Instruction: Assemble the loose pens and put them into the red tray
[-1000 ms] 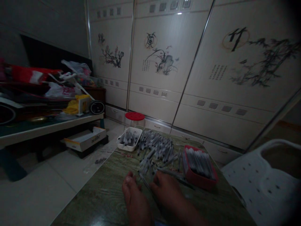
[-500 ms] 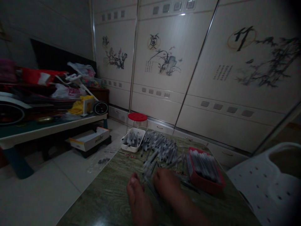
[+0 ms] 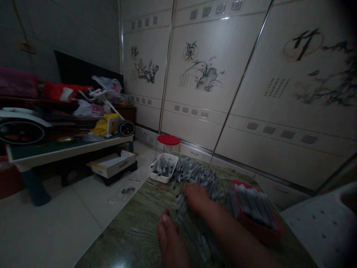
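Observation:
A heap of clear-barrelled pens (image 3: 195, 169) with dark ends covers the middle of the table. My right hand (image 3: 196, 197) reaches over the near edge of the heap, its fingers bent down among the pens; the fingertips are hidden. Closer to me, my left hand (image 3: 170, 236) rests on its side at the left of some loose pens (image 3: 189, 232), fingers stretched forward and nothing visible in them. A white basket (image 3: 160, 179) of similar pens stands behind the hands at the left. To the right, a red basket (image 3: 259, 227) holds a dense row of pens.
The green table (image 3: 128, 227) carries all of this. Beyond it stand a red stool (image 3: 169, 139) and a sliding-door wardrobe (image 3: 200, 123). A white perforated chair (image 3: 320, 227) is close on the right. At left are a cluttered low table (image 3: 72, 149) and an open box (image 3: 114, 165).
My right hand has moved forward, away from me, to the pen heap. My left hand keeps nearly the same place on the table. The whole view has shifted slightly.

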Tool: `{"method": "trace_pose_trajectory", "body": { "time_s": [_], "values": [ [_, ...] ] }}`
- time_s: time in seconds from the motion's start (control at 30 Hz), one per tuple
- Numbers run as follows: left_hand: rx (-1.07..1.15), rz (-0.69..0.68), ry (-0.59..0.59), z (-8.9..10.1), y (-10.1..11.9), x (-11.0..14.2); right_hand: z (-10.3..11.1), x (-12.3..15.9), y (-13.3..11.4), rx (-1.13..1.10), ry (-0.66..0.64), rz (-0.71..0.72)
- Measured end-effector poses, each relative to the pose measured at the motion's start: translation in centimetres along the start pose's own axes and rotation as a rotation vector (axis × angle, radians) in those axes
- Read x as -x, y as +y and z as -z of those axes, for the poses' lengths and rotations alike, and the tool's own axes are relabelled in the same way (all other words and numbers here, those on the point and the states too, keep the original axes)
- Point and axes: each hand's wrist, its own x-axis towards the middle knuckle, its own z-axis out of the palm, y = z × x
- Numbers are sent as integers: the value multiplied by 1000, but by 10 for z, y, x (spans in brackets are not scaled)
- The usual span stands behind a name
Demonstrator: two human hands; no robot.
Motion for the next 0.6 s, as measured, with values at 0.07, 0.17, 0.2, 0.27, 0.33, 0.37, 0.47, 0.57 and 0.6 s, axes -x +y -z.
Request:
{"method": "trace_pose_trajectory", "body": {
  "time_s": [0.07,0.17,0.2,0.27,0.33,0.37,0.47,0.57,0.6],
  "values": [
    [3,1,0,-1,0,0,-2,-5,0,28,-26,32],
    [-11,-2,-2,0,-3,-2,0,-7,1,51,-51,65],
    [-20,-2,-1,1,-5,-3,2,-6,1,54,-58,74],
    [-43,-1,8,3,-7,-5,5,-5,0,51,-70,87],
    [-63,-10,5,4,-9,-7,8,-2,-1,44,-73,95],
    [-68,-11,0,5,-10,-8,9,1,-2,40,-70,97],
    [-50,-4,-17,5,-12,-10,11,12,-8,19,-47,93],
    [-32,-21,-26,5,-16,-12,15,32,-13,-15,-22,73],
    [-31,-44,-34,5,-17,-12,16,40,-14,-27,-14,60]
  ]
}}
